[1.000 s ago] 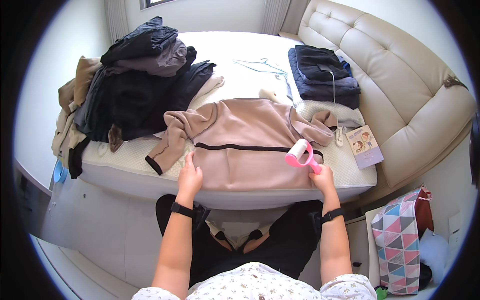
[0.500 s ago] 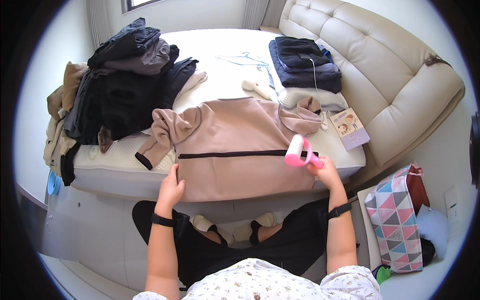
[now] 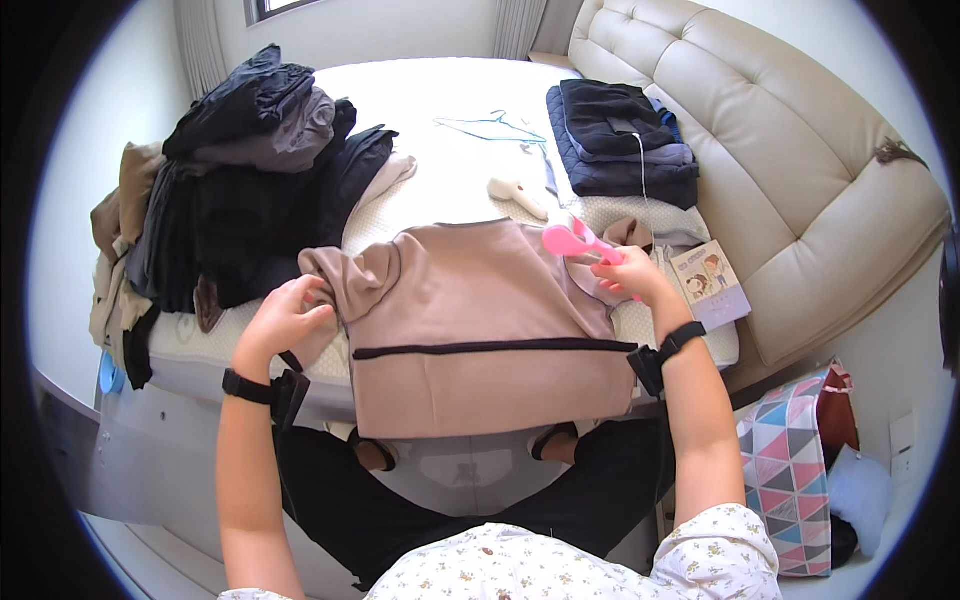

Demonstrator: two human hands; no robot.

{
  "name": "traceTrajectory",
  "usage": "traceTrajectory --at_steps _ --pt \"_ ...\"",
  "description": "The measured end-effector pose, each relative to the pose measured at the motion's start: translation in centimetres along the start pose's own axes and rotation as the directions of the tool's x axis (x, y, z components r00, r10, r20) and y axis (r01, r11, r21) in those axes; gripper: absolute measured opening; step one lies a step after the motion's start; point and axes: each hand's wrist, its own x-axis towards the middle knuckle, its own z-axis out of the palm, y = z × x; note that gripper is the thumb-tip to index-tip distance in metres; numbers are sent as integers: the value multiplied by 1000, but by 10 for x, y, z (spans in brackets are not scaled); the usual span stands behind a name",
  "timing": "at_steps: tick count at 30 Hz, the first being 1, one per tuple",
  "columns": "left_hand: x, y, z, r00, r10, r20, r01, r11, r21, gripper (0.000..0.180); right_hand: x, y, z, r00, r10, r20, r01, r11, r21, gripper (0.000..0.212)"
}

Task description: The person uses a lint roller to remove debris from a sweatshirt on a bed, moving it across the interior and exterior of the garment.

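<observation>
A dusty-pink pullover (image 3: 475, 290) lies spread at the bed's near edge, a black strip running across its lower part and its hem hanging over. My right hand (image 3: 636, 275) is closed round the handle of a pink lint roller (image 3: 570, 239), raised by the garment's right shoulder. The right sleeve is partly hidden behind that hand and the roller. At the left, my left hand (image 3: 283, 318) is open beside the bunched left sleeve (image 3: 352, 278). Its fingers are bent and apart, and whether they touch the cloth I cannot tell.
A tall pile of dark clothes (image 3: 255, 200) stands on the bed's left. Folded dark clothes (image 3: 615, 130) lie at the back right, near a padded headboard (image 3: 770, 140). Also there are a white handheld device (image 3: 518, 195), a blue hanger (image 3: 490, 128), a book (image 3: 708, 280) and a patterned bag (image 3: 785, 470).
My left hand has left the pullover's lower left edge and moved up to the left sleeve. My right hand has carried the lint roller up toward the right shoulder. The view has shifted slightly.
</observation>
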Motion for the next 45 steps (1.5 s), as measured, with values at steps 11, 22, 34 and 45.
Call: traceTrajectory --at_steps 11,22,34,45 --pt "117 -33 22 933 -320 164 217 865 452 65 101 18 35 966 243 87 -248 968 44 30" --pt "129 -45 36 846 -514 141 196 547 814 35 90 18 -10 997 -13 -81 -41 771 -635 20" --pt "255 75 160 907 381 178 -407 902 142 25 -24 44 -65 976 30 -215 -1 991 131 22" --pt "279 96 195 747 88 659 -83 996 -39 22 -14 102 -60 874 -245 -420 243 968 -60 20"
